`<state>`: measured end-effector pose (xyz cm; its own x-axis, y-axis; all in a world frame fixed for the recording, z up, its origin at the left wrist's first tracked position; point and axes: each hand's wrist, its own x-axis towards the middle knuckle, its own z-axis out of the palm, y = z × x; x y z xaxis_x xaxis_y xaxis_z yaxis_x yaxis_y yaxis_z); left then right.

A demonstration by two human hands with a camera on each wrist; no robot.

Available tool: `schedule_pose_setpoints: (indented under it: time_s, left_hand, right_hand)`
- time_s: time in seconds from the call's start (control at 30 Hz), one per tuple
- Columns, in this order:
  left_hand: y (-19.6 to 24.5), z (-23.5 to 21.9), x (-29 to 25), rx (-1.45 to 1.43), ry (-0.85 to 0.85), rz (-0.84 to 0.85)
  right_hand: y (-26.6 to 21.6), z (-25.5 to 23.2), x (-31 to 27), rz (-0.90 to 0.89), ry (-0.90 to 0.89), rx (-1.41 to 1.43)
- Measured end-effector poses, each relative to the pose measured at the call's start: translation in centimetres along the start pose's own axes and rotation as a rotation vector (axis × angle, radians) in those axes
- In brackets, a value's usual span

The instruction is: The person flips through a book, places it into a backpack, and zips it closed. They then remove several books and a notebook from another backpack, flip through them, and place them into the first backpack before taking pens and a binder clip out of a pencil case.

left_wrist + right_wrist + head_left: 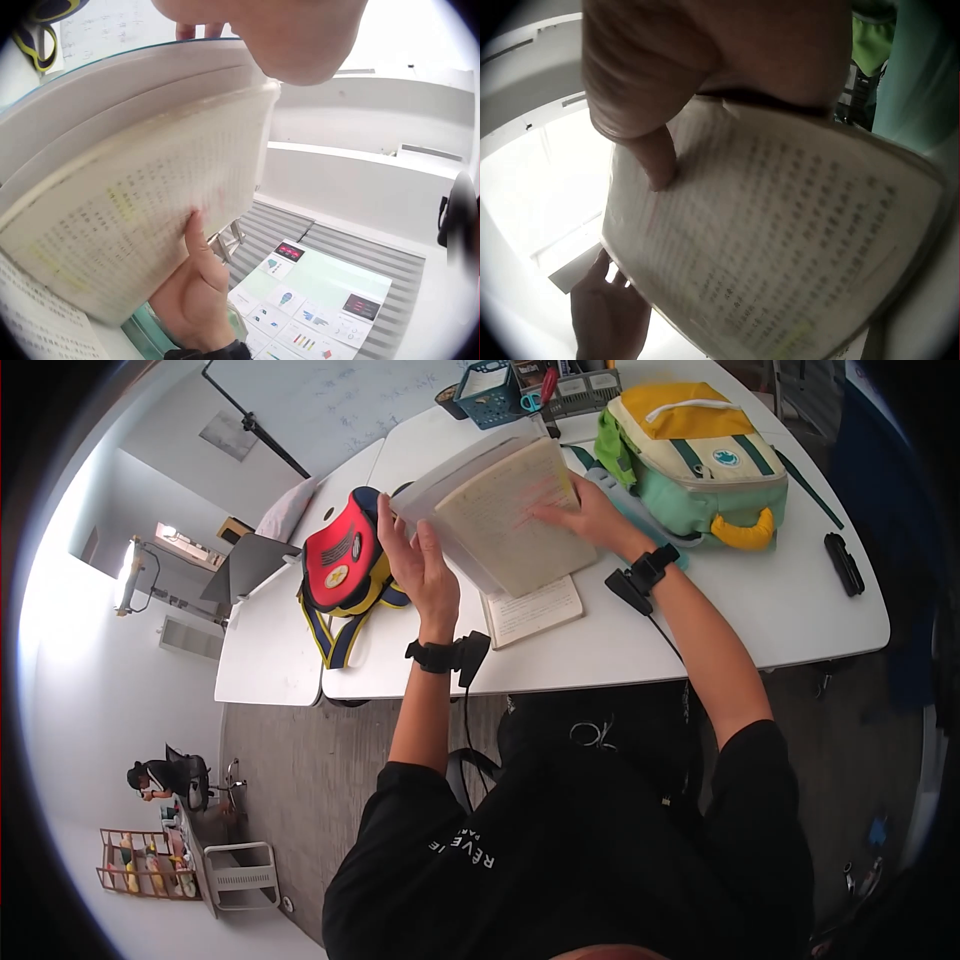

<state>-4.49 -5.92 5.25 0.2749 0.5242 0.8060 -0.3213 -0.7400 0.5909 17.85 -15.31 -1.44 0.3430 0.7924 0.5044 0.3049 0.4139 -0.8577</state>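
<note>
Held above the tabletop, a notebook, likely light with floppy pages, is gripped by the right hand, thumb across the page, the left hand straight-fingered at its opposite side, full-thickness edge grips seeming safest.
</note>
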Motion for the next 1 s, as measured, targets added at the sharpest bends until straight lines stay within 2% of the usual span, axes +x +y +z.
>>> schedule_pose_setpoints:
  time_s: [0.1, 0.2, 0.27, 0.33, 0.37, 0.43, 0.47, 0.53, 0.57, 0.6, 0.67, 0.73, 0.8, 0.87, 0.93, 1.0]
  left_hand:
    - [-1.5, -0.7, 1.0, -0.041, 0.074, -0.051]
    - [-1.7, -1.4, 2.9, -0.061, 0.036, -0.042]
    - [-0.9, -1.2, 3.6, -0.073, 0.105, -0.044]
    - [-0.3, -1.9, 4.6, 0.066, -0.03, -0.174]
    - [-0.5, -2.0, 4.9, 0.064, -0.034, -0.168]
    - [-1.0, -2.2, 5.3, -0.135, 0.032, -0.193]
    - [-0.9, -2.2, 5.5, -0.134, 0.027, -0.199]
    - [-0.4, -2.3, 6.1, -0.311, 0.035, -0.18]
    - [-0.2, -2.2, 6.6, -0.242, 0.026, -0.083]
    - [0.3, -2.3, 6.6, -0.241, 0.035, -0.078]
    - [2.4, -1.5, 6.5, 0.196, 0.047, 0.005]
    - [2.6, -1.4, 6.2, 0.186, 0.029, -0.032]
    - [1.1, -2.4, 4.9, 0.313, -0.047, -0.112]
    - [-0.5, -2.8, 4.4, 0.265, -0.031, -0.128]
    - [-1.6, -3.0, 4.2, -0.084, 0.076, -0.131]
    - [-2.2, -3.7, 5.1, -0.157, 0.127, -0.107]
  right_hand:
    - [-0.1, -0.2, -0.1, -0.011, 0.01, -0.017]
    - [-0.6, -0.2, -0.6, 0.029, -0.017, -0.031]
    - [-0.7, -0.3, -0.3, 0.046, -0.032, -0.017]
    - [-0.6, -0.4, -0.1, 0.031, -0.044, 0.009]
    - [-0.6, -0.6, 0.0, 0.026, -0.039, 0.008]
    - [-0.6, -0.4, -0.4, -0.022, -0.032, 0.006]
    - [-0.8, -0.3, -0.6, -0.016, -0.029, 0.009]
    - [-1.3, -0.5, -0.7, 0.051, -0.058, -0.004]
    - [-1.2, -0.5, -0.6, 0.049, -0.064, -0.006]
    - [-1.1, -0.5, -0.5, 0.067, -0.058, -0.012]
    - [-0.9, -0.5, -0.1, 0.074, -0.05, -0.023]
    - [-0.9, -0.5, -0.4, 0.002, -0.021, -0.012]
    - [-0.8, -0.6, -0.5, 0.009, -0.025, -0.009]
    - [-1.1, -0.4, -0.8, 0.014, -0.044, -0.01]
    - [-1.5, -0.3, -0.7, 0.039, -0.064, -0.005]
    - [-0.7, -0.2, -0.4, 0.008, -0.053, -0.005]
